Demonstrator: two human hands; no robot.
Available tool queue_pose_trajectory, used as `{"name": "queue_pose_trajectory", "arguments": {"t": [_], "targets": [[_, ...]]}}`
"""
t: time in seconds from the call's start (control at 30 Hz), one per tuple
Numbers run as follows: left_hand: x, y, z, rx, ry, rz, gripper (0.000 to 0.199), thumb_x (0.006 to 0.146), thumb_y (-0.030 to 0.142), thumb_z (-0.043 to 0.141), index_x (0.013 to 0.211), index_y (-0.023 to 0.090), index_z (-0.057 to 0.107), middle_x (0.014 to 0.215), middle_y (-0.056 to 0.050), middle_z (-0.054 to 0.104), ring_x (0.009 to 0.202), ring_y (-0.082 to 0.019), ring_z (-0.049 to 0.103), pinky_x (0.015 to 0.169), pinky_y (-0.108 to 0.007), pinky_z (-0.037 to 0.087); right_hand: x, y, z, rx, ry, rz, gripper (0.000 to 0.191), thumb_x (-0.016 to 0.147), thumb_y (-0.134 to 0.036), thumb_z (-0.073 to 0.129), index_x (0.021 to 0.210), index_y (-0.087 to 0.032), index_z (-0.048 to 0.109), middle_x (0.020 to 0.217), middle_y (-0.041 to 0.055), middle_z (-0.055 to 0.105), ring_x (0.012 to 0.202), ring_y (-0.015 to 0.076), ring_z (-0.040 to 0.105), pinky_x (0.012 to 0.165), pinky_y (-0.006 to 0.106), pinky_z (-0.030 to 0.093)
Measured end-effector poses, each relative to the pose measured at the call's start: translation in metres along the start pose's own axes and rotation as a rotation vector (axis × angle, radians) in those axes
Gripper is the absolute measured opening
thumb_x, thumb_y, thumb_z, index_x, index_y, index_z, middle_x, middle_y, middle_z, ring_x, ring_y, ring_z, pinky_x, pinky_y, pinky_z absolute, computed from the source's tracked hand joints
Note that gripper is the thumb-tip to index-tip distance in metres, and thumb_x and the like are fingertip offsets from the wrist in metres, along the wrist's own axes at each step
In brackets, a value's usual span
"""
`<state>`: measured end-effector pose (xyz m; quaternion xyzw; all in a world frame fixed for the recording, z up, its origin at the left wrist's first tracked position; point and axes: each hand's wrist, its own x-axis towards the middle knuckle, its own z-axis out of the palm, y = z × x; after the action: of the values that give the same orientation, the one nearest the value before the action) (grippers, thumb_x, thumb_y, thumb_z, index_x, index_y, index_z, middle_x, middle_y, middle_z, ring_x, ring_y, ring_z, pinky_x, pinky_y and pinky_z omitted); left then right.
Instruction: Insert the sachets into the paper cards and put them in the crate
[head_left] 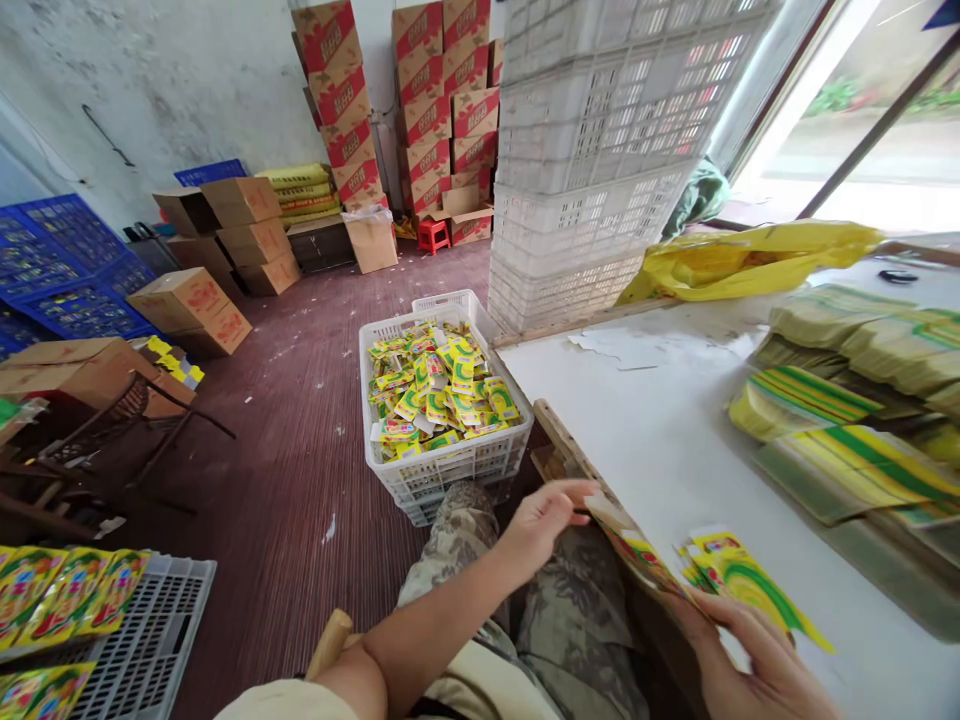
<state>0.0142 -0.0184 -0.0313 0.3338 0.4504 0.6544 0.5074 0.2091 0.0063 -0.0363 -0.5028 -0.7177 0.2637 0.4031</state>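
My right hand [739,635] grips a small yellow-and-green printed carton [643,555] at the table's near edge, its pale end flap [606,512] pointing toward my other hand. My left hand [541,522] is at that flap, fingers curled close together and slightly blurred; what lies between the fingertips is hidden. Beside my right hand, more flat yellow-green cartons [750,580] lie loose on the white tabletop [637,400]. Straight ahead, a white plastic crate [442,465] is heaped with small yellow packets [435,385].
Bundled card stacks [855,460] and a yellow plastic bag [750,265] lie on the table. Tall white crates [592,150] rise behind it. A grey crate [165,620] with yellow packs stands lower left. A chair [127,430], cartons [259,240] and blue crates [71,260] are farther left.
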Motion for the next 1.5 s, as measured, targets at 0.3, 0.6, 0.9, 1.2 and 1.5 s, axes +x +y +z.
{"name": "queue_pose_trajectory", "arguments": {"t": [0.3,0.6,0.9,1.2,1.5], "targets": [[-0.004,0.012,-0.009,0.82,-0.601,-0.022,0.096,0.053,0.051,0.084,0.137,0.02,0.048,0.124,-0.013,0.062,0.11,-0.032,0.061,0.095,-0.043,0.048,-0.003,-0.003,-0.003,-0.13,-0.19,-0.426,0.023,0.09,-0.033,0.054,0.105,-0.036,0.072,0.107,0.0013,0.069,0.113,0.0285,0.058,0.115,0.054,0.022],[-0.022,-0.017,0.007,0.867,-0.458,0.116,0.096,0.059,0.039,0.081,0.141,0.023,0.033,0.131,-0.012,0.056,0.107,-0.029,0.063,0.093,-0.039,0.05,-0.017,0.007,0.023,0.413,-0.128,0.361,0.053,0.091,-0.055,0.047,0.128,-0.019,0.058,0.124,0.0114,0.063,0.117,0.0324,0.057,0.101,0.046,0.048],[-0.029,-0.031,0.009,0.942,-0.453,0.105,0.082,0.058,0.036,0.079,0.128,0.024,0.039,0.127,-0.01,0.056,0.105,-0.031,0.064,0.091,-0.041,0.051,-0.02,0.017,0.037,0.466,-0.213,0.361,0.055,0.089,-0.054,0.053,0.13,-0.018,0.057,0.135,0.0113,0.058,0.123,0.032,0.054,0.104,0.045,0.045],[-0.019,-0.038,0.001,0.967,-0.431,0.014,0.09,0.052,0.032,0.079,0.128,0.019,0.032,0.123,-0.012,0.047,0.101,-0.027,0.061,0.085,-0.041,0.054,-0.028,0.019,0.03,0.033,-0.269,-0.275,0.042,0.096,-0.023,0.042,0.134,-0.035,0.056,0.148,0.0014,0.046,0.126,0.023,0.054,0.096,0.032,0.053],[-0.018,-0.014,-0.008,1.127,-0.344,0.142,0.062,0.058,0.04,0.079,0.112,0.018,0.06,0.105,-0.008,0.061,0.095,-0.024,0.06,0.087,-0.037,0.051,-0.023,0.026,0.028,-0.009,-0.323,-0.286,0.033,0.096,-0.03,0.047,0.121,-0.028,0.067,0.151,0.0082,0.041,0.127,0.028,0.053,0.091,0.035,0.056]]}}
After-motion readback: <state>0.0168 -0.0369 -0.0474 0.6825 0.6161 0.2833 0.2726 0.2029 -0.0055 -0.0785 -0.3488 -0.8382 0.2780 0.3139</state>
